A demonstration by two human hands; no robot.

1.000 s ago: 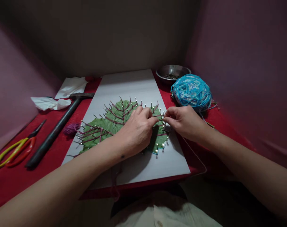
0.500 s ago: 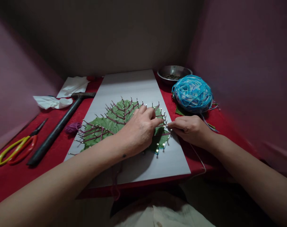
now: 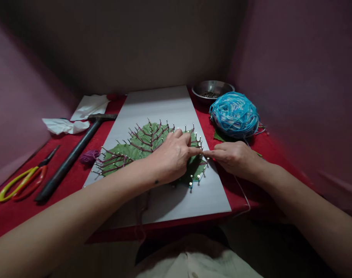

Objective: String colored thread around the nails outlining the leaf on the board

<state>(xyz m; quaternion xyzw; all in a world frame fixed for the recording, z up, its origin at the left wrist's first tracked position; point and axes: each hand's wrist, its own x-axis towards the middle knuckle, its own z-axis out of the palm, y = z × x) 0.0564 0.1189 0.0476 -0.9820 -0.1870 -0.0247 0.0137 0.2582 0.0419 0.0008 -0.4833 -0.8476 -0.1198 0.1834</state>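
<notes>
A green leaf (image 3: pixel 142 133) lies on a white board (image 3: pixel 161 104), with several nails standing around its edge and inside it. Purple yarn runs between many of these nails along the veins. My left hand (image 3: pixel 174 154) rests over the leaf's right half, its index finger stretched to a nail at the right edge and the other fingers bent. From the opposite side, my right hand (image 3: pixel 235 156) pinches a strand of yarn (image 3: pixel 243 189) at that nail; the strand trails below it. Light-blue yarn links nails at the leaf's lower right. The left palm hides part of the leaf.
A blue-and-white yarn ball (image 3: pixel 235 115) sits right of the board, before a metal bowl (image 3: pixel 213 90) of nails. Leftward on the red cloth (image 3: pixel 74 170) are a hammer (image 3: pixel 73 158), scissors (image 3: pixel 25 179), a purple yarn ball (image 3: pixel 89 156) and crumpled white paper (image 3: pixel 65 126).
My left index finger has straightened and reached right to the edge nail. My right fingertips have moved slightly left, closing the gap between the two hands.
</notes>
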